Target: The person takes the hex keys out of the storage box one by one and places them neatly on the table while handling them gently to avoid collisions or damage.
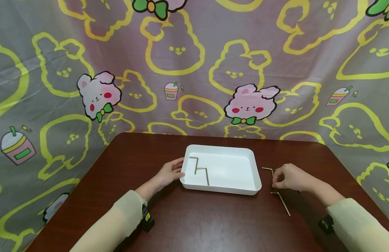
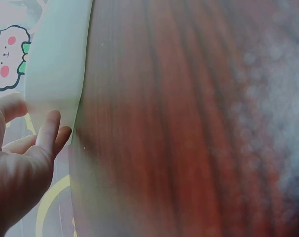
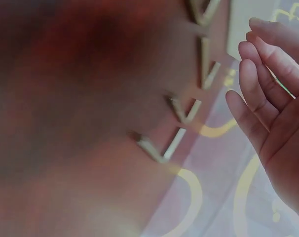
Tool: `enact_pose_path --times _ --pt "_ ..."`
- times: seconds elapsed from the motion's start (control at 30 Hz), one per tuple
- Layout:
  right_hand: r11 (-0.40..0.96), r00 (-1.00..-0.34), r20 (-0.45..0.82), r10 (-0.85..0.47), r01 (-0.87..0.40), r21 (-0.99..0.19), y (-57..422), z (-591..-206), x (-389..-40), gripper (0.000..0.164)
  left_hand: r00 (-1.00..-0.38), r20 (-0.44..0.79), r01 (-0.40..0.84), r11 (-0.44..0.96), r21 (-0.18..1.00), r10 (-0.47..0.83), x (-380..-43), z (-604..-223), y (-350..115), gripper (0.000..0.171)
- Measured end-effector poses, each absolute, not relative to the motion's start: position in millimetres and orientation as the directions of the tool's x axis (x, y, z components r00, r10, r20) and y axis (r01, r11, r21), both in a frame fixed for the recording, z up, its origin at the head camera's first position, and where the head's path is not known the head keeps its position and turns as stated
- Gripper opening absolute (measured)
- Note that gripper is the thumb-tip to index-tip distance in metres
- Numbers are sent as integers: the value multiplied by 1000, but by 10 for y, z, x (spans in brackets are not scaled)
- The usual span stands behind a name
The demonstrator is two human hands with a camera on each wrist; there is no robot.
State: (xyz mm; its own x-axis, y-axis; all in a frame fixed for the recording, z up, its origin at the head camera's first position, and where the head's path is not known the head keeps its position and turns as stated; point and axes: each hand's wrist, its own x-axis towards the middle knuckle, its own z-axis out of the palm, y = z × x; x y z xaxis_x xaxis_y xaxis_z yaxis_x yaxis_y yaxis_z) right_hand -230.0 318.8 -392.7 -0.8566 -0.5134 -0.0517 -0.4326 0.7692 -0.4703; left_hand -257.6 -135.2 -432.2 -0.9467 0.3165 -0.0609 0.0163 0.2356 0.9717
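Note:
A white rectangular tray [image 1: 226, 189] stands on the table, holding two brass-coloured L-shaped hex keys [image 1: 207, 175] at its left side. My left hand [image 1: 166, 174] holds the tray's left end, with the thumb at the rim and the fingers against the outer wall [image 2: 58, 74]. To the right of the tray, my right hand [image 1: 290, 177] is over several more L-shaped hex keys [image 1: 283, 203] lying on the table, and it partly hides them in the head view. Those keys [image 3: 175, 143] lie in a row beside the loosely bent fingers in the right wrist view; none shows between the fingers.
The dark brown wooden table [image 1: 207, 220] reaches back to a grey curtain [image 1: 194, 84] with yellow outlines and cartoon rabbits. Curtain also hangs on the left and right sides.

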Motion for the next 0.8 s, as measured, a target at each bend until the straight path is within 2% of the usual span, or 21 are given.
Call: enact_pose_path --times 0.33,0.53,0.8 --pt "775 -869 -11 -494 -435 -458 2979 -3572 -2618 11 -948 -76 3 249 969 308 -2595 -4332 -1358 64" --pt "752 -859 26 -512 -462 -470 2703 -3381 -2859 8 -946 -72 6 241 970 315 -2594 -4340 -1369 63" --pt "748 -857 11 -516 -456 -482 2292 -3257 -3133 9 -951 -81 -9 236 972 298 -2592 -4333 -1361 65"
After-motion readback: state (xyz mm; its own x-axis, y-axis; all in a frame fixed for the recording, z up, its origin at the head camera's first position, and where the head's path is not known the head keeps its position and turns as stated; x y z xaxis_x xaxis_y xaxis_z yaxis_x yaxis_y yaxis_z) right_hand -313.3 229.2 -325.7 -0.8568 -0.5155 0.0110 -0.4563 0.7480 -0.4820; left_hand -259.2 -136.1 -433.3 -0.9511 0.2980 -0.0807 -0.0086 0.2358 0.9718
